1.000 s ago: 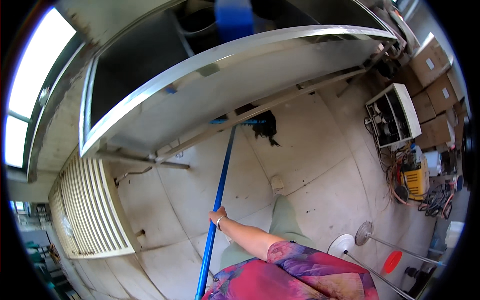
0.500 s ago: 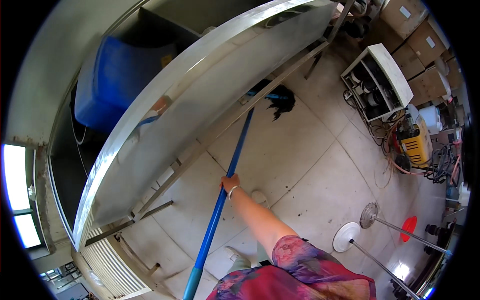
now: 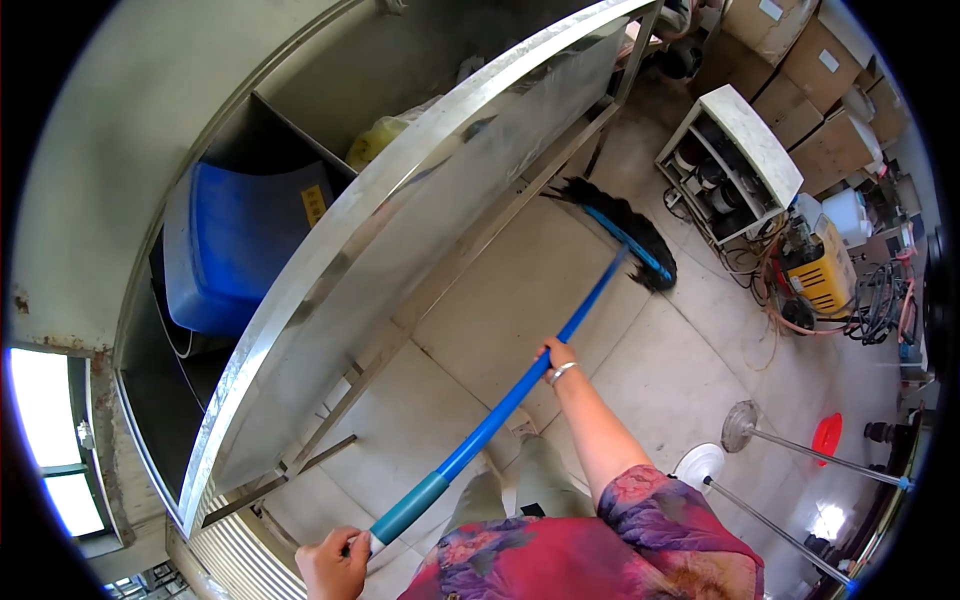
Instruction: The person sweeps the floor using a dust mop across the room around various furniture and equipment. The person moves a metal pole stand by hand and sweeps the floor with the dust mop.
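Holding the long blue pole [image 3: 500, 414] in both hands. Curling the left hand [image 3: 335, 566] round the near end at seven o'clock, just past the smooth teal grip [image 3: 408, 508]. Wrapping the right hand [image 3: 557, 358] round the blue part at four o'clock, close to the center. Ending at two o'clock in a shaggy black mop head [image 3: 645, 229] on pale square floor tiles [image 3: 505, 290], near an open-fronted white cabinet [image 3: 752, 140].
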